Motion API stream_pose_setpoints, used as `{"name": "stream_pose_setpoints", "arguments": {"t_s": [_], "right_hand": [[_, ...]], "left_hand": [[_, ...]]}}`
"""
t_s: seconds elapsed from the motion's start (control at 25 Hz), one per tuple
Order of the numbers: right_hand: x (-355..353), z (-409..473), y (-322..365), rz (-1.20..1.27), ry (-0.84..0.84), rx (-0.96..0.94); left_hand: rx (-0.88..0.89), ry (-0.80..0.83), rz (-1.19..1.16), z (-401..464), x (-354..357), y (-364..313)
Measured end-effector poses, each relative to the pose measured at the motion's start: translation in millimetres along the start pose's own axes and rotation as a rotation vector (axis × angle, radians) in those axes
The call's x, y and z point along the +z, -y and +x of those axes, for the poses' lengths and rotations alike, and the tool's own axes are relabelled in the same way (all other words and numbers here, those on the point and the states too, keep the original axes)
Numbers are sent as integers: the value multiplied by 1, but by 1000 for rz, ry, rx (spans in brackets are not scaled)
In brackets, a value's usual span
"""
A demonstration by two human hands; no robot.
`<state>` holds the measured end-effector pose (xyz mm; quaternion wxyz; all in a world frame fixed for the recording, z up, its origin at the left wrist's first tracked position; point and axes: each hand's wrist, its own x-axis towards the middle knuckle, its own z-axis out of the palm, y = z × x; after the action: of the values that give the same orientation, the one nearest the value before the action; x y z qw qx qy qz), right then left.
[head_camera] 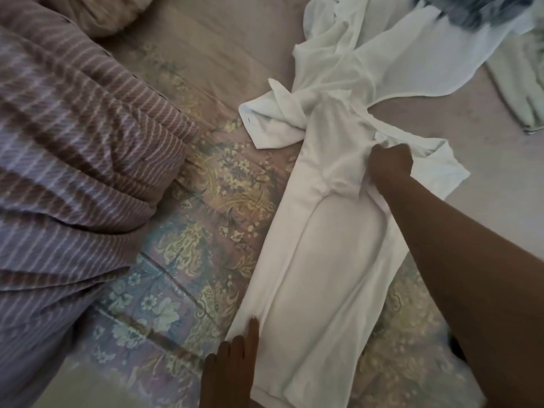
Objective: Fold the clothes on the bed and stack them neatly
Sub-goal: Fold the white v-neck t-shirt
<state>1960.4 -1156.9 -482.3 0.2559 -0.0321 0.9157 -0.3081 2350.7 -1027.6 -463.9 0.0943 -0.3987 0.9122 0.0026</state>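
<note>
A white garment [326,260] lies lengthwise on the floral bed sheet [188,260], folded into a long narrow strip. My right hand [390,166] is closed on a bunch of its fabric near the far end, where a sleeve spreads to the right. My left hand [232,366] rests flat with fingers extended on the garment's near left edge, holding nothing. A second, thin white garment [391,54] lies crumpled beyond it, touching its far end.
A striped purple blanket [79,160] is heaped along the left side. A pale green cloth [518,83] lies at the right edge, and a blue-grey patterned cloth [477,10] at the top right. A pillow [112,16] sits top left.
</note>
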Motion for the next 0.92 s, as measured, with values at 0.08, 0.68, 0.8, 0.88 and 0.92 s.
{"name": "stream_pose_setpoints", "arguments": {"t_s": [0.08, 0.68, 0.8, 0.88, 0.92], "right_hand": [[6, -1, -3, -121, 17, 27], [14, -15, 9, -803, 165, -1060], [22, -22, -18, -899, 433, -1040], [14, -27, -40, -908, 324, -960], [6, -38, -53, -856, 231, -947]], "left_hand": [[-13, 28, -14, -1, 6, 1], [91, -105, -157, -6, 10, -12], [205, -204, -287, 14, 21, -8], [338, -203, -326, 16, 34, -1], [394, -171, -325, 9, 43, 5]]}}
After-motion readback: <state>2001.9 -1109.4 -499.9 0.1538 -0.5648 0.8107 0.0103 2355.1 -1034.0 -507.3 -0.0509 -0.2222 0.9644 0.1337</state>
